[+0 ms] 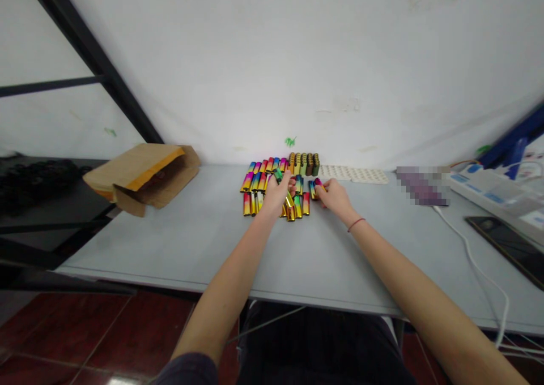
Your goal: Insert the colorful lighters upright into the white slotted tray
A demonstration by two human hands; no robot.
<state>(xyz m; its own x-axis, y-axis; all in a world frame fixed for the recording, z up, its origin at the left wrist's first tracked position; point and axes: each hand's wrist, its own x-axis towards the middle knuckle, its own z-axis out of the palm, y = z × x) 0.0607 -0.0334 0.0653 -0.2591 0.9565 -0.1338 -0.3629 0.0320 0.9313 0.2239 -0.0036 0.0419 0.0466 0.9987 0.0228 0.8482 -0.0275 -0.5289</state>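
Shiny tube-shaped pieces [247, 204] in rainbow metallic colours lie in rows on the grey table [178, 226]; their exact kind is unclear. Over the right part of these rows, my left hand [276, 195] is closed around a gold tube [289, 199] and a green one [278, 174]. My right hand [335, 195] pinches a pink-purple tube [318, 182] at the right end of the rows. Touching or close beside it is a blue tube [312, 190]. Behind them stands a block of upright tubes [303, 165] with gold-coloured ends. My fingers partly hide the pieces they hold.
A white strip with holes [355, 174] lies along the wall. An open brown paper bag [140, 172] is at left. At right are a pixelated purple item [420, 187] with a white cable [471, 255], a dark phone [505, 243] and a white compartment box [497, 195].
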